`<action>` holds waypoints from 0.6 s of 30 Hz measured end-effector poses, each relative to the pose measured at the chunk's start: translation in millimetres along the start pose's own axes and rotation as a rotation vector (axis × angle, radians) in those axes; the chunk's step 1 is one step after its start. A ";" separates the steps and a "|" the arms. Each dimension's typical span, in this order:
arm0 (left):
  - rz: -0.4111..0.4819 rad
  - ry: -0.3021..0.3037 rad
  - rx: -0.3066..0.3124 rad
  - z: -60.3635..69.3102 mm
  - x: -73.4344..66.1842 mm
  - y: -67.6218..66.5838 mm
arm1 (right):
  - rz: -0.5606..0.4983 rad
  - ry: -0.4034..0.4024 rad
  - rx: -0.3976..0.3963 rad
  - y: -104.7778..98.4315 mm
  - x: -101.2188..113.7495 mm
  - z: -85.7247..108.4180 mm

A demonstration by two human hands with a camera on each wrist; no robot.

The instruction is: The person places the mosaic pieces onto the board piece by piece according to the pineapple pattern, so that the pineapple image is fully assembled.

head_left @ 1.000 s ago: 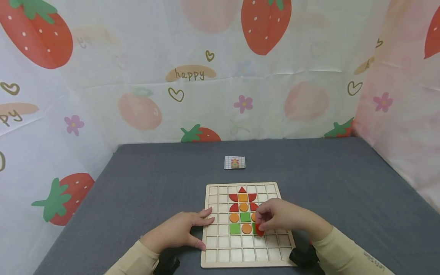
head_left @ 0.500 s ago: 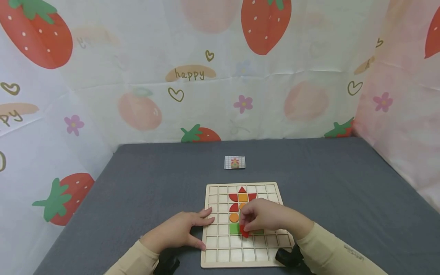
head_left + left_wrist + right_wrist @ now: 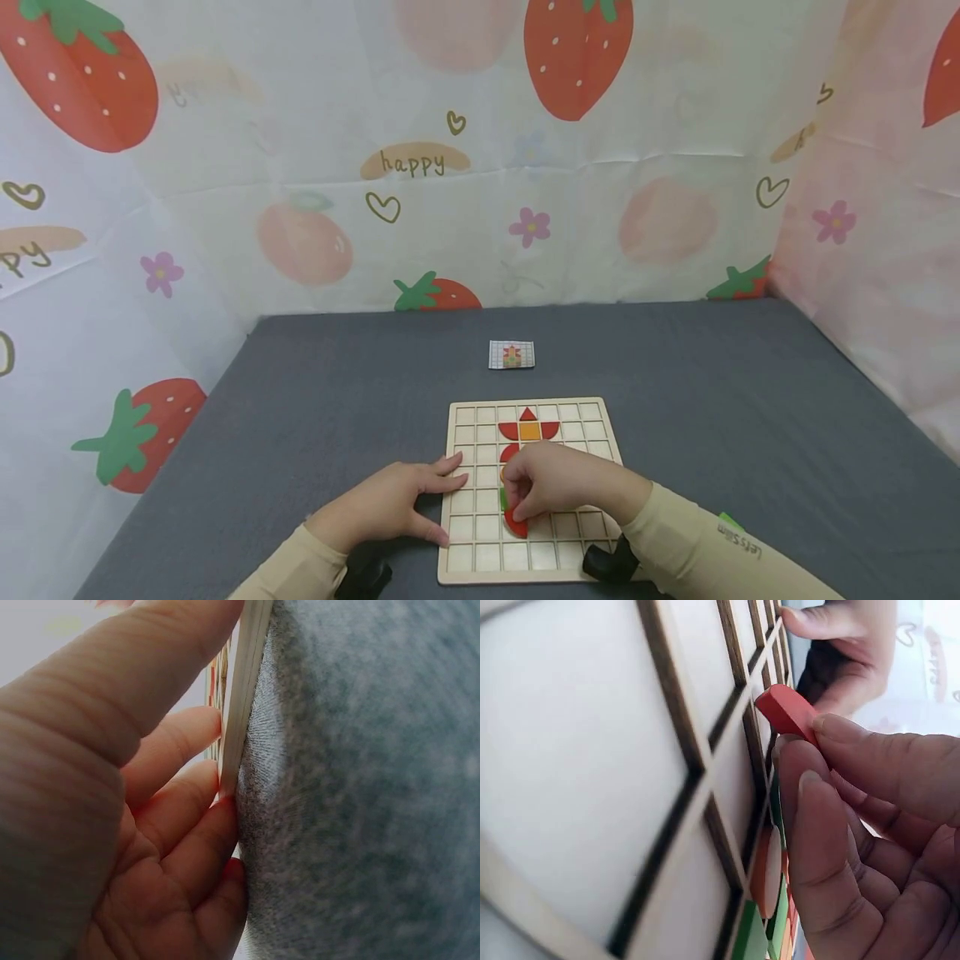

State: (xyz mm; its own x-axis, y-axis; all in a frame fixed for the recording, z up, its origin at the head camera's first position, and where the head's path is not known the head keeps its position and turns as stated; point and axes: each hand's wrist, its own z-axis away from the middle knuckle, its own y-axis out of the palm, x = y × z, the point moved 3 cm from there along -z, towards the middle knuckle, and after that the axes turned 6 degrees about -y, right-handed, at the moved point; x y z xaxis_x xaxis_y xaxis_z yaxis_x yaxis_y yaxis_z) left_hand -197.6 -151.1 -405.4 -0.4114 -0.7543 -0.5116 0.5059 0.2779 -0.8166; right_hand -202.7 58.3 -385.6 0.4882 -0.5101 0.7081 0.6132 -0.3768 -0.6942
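Note:
A wooden grid board lies on the grey cloth. My left hand rests at its left edge with extended fingers; in the left wrist view those fingers touch the board's side. Over the board's lower middle, my right hand pinches a red quarter-circle tile between thumb and fingers. The right wrist view has this red tile tilted close to the grid. Seated in cells are a red triangle, an orange square and several red quarter-circles. My right hand covers most tiles below them.
A small pattern card lies beyond the board. Something green peeks out behind the right sleeve. Black wrist devices sit under both wrists. A strawberry-printed curtain surrounds the table.
My right hand has moved left across the board with the red quarter-circle tile, then slightly nearer the front. The left hand stays put. A bit of green now shows beside the right sleeve.

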 end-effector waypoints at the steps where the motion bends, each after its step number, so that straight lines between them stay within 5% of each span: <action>1: -0.001 0.001 -0.001 0.1 0.0 0.1 | 0.009 0.000 0.000 0.7 0.3 -0.3; 18: -0.010 0.011 -0.009 0.7 -1.3 0.2 | 0.064 0.000 -0.010 2.7 7.3 1.4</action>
State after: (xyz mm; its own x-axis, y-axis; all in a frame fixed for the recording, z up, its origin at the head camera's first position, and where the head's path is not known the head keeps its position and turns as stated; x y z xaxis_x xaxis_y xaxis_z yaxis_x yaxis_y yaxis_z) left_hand -196.4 -150.6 -404.7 -0.4246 -0.7509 -0.5058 0.4946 0.2756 -0.8243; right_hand -196.6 54.7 -382.1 0.5265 -0.5330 0.6623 0.5748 -0.3508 -0.7393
